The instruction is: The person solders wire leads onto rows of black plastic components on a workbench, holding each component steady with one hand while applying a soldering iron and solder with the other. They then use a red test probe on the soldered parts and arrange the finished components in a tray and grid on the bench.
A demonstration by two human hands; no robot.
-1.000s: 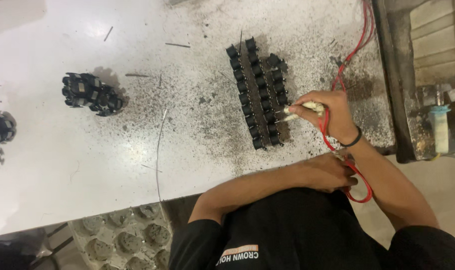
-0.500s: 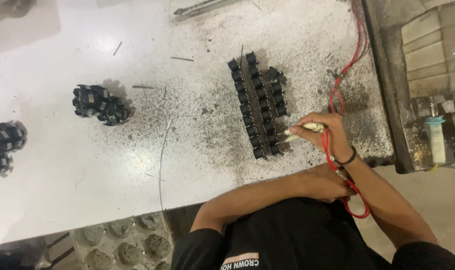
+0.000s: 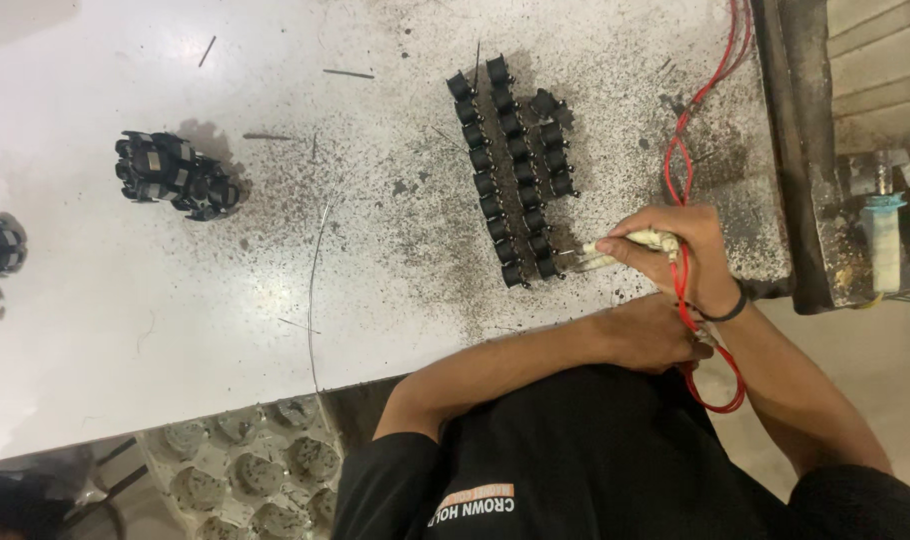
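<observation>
Moved: the right hand [image 3: 680,255] has come down the rows since a second ago, its tool tip now at the near end of the block rather than partway up; the left forearm has stayed folded across the body.
Right hand: fingers [image 3: 630,248] pinched around a pale, pen-like soldering tool [image 3: 615,248], its tip just beyond the fingertips.
Tool tip: touching or just beside the last black components [image 3: 515,190] of the rows; I can't tell which.
Left hand: [image 3: 660,335] resting at the table edge [image 3: 275,380] below the right wrist, fingers curled; whether it grips anything I can't tell.
Red wire: [image 3: 687,150] running from beyond the right hand, past the wrist, looping near the left hand.
Handling, tool: looks light and stiff; best held well back from the tip, which is likely hot, with the wire tugging a little.
Handling, components: small, light, easily nudged out of line.
Further off: two clusters of black parts [image 3: 175,178], well left of both hands.
</observation>
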